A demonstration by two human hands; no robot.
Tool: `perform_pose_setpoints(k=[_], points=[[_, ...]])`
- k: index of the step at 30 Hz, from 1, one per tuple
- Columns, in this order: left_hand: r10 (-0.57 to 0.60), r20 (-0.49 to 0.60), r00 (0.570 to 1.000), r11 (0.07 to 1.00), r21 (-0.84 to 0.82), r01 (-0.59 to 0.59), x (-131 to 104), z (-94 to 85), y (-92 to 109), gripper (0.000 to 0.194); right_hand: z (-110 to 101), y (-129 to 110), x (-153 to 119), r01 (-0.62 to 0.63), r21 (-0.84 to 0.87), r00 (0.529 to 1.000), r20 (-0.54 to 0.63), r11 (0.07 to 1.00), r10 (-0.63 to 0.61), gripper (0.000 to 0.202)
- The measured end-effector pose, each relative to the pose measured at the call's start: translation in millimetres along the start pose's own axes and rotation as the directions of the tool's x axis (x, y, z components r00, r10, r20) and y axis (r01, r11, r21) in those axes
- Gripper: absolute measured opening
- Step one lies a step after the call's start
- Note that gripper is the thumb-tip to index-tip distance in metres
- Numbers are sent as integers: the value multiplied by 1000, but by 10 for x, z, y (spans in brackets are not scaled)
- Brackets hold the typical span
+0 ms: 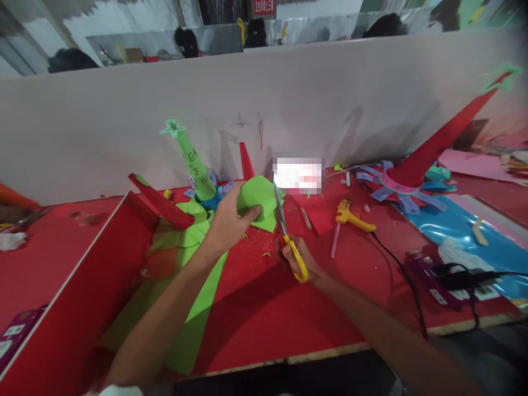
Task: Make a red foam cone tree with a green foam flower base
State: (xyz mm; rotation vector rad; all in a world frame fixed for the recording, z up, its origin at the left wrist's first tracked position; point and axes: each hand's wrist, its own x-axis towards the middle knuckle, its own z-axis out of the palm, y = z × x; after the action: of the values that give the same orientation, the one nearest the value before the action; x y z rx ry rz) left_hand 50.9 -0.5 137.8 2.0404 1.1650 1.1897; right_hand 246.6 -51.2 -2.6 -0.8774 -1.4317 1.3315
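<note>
My left hand (pixel 230 220) pinches a rounded piece of bright green paper (pixel 260 199) between thumb and fingers, above the table. My right hand (pixel 300 257) grips yellow-handled scissors (pixel 297 258), their blades pointing up and away from me along the paper's right edge. Whether the blades are apart or touch the paper, I cannot tell. Small green scraps (pixel 267 254) lie on the red tabletop below. Left of my left hand are more green paper pieces (pixel 193 220) and a green paper cone (pixel 193 165) with a star-shaped tip.
A yellow glue gun (pixel 352 217) lies to the right, its black cord running to a purple box (pixel 445 286). A large red cone (pixel 449 135) leans at the right. A red divider (pixel 82 297) stands at the left; a pale wall (pixel 136 121) closes the back.
</note>
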Motion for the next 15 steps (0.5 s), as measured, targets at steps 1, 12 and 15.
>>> perform_pose_setpoints(k=[1, 12, 15], points=[[-11, -5, 1000, 1000, -9, 11, -2, 10, 4, 35, 2, -5, -2, 1, -5, 1000, -4, 1000, -2, 69], [-79, -32, 996, 988, -134, 74, -56, 134, 13, 34, 51, -55, -4, -15, 10, 999, -51, 1000, 15, 69], [-103, -46, 994, 978, -185, 93, -62, 162, 13, 36, 67, -54, -4, -10, 36, 998, -65, 999, 12, 69]])
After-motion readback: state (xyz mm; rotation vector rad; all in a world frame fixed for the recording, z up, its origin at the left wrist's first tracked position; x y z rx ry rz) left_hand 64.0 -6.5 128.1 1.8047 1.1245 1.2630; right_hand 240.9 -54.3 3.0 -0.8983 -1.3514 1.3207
